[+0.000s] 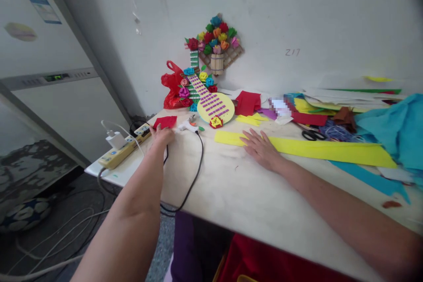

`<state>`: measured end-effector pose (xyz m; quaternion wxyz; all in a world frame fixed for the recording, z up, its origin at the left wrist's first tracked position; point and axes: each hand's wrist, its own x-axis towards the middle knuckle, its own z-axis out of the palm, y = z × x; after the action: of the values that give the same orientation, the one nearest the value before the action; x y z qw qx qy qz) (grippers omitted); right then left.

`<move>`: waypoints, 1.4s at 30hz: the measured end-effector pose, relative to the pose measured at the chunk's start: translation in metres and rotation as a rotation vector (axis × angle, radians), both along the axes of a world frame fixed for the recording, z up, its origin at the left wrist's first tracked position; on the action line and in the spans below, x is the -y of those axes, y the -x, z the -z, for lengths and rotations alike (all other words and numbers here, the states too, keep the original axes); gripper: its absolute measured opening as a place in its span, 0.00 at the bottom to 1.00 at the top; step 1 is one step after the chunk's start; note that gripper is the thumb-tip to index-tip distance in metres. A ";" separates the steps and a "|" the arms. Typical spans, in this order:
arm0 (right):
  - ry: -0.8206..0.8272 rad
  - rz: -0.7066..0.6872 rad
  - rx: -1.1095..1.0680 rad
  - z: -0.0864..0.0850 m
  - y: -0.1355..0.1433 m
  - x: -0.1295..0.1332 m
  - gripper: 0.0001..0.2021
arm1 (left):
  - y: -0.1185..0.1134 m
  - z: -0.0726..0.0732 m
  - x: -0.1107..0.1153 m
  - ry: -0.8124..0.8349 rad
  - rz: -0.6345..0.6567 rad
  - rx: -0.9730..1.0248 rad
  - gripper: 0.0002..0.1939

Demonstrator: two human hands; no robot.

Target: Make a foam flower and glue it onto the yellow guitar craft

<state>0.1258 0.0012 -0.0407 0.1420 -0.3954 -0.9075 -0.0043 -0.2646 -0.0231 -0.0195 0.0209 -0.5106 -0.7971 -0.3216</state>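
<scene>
My right hand (261, 147) lies flat with spread fingers on a long yellow strip (324, 150), which looks like crepe paper or thin cloth. My left hand (161, 135) rests on the table at the near edge of a small red piece (167, 121), fingers reaching forward, its underside hidden. Just right of that hand sits a white hot glue gun (187, 127) with a black cord. Behind it leans a round yellow guitar-shaped craft (216, 108) with purple stripes and a red-and-yellow flower.
A power strip (120, 152) with a white charger lies along the left table edge. Scissors (313, 135), blue-purple yarn (339, 131) and turquoise fabric (393, 125) crowd the right. A red plastic bag (172, 86) and a flower craft (216, 39) are by the wall.
</scene>
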 end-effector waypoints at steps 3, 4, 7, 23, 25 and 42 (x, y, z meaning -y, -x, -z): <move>-0.005 -0.006 -0.011 0.000 0.000 0.001 0.26 | -0.004 -0.005 0.003 0.050 -0.029 -0.072 0.10; -0.004 -0.006 -0.013 0.000 0.000 0.001 0.26 | -0.005 -0.008 0.003 0.047 -0.036 -0.088 0.11; 0.019 -0.012 -0.044 -0.001 0.000 0.001 0.26 | -0.012 -0.024 0.000 -0.019 -0.081 -0.167 0.15; 0.614 -0.018 -1.123 -0.025 -0.003 0.000 0.33 | -0.235 -0.093 -0.007 -0.532 0.638 1.373 0.08; 0.691 -0.011 -1.258 -0.027 -0.005 -0.005 0.28 | -0.252 -0.074 -0.003 -0.489 0.585 1.508 0.06; 0.691 0.073 -1.688 -0.027 -0.011 -0.020 0.12 | -0.254 -0.017 -0.002 -0.070 0.586 1.613 0.20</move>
<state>0.1371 0.0210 -0.0134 0.6322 -0.3163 -0.4400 0.5538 -0.0111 -0.0213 -0.0023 -0.6204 -0.3103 -0.3937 -0.6032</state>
